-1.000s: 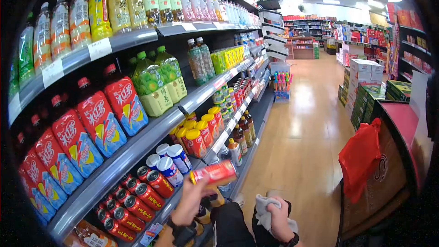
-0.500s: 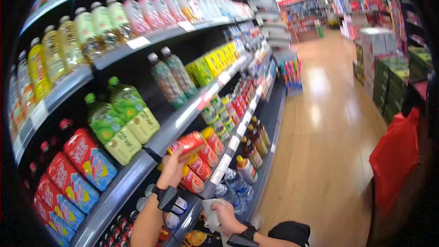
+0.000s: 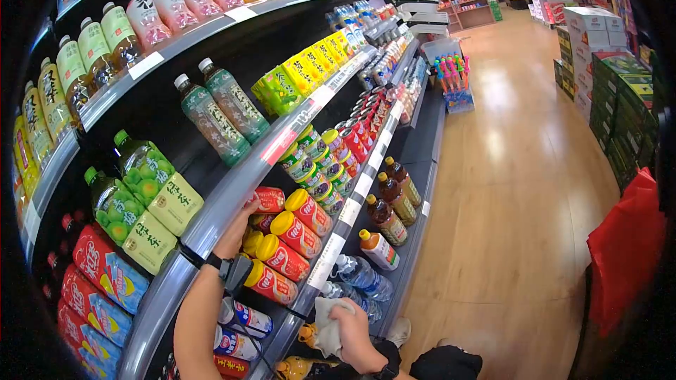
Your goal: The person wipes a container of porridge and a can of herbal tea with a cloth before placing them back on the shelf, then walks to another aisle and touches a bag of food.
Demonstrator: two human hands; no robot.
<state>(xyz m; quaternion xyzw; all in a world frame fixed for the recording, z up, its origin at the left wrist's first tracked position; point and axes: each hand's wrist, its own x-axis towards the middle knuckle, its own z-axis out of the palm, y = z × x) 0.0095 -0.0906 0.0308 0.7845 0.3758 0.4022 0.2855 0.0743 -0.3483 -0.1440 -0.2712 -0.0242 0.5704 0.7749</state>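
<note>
My left hand (image 3: pixel 235 231) reaches in under the shelf lip, wrist strapped with a black device. Its fingertips are against a red canister (image 3: pixel 270 199) at the back of the row, partly hidden by the shelf edge. Several red canisters with yellow lids (image 3: pixel 287 256) stand just right of that hand. Lower down, my right hand (image 3: pixel 354 331) is closed around a crumpled whitish cloth (image 3: pixel 327 325), held in front of the bottom shelf near the clear water bottles (image 3: pixel 366 278).
Small stacked tins (image 3: pixel 318 169) sit beyond the canisters. Large green tea bottles (image 3: pixel 144 204) stand on the left, with dark bottles (image 3: pixel 389 218) on the bottom shelf. A wooden-floored aisle (image 3: pixel 510 190) runs along the right, edged by a red bag (image 3: pixel 627 253) and stacked boxes (image 3: pixel 616 98).
My left hand has carried the red canister from in front of the row back into the shelf. My right hand keeps the cloth at nearly the same spot. The view has shifted slightly.
</note>
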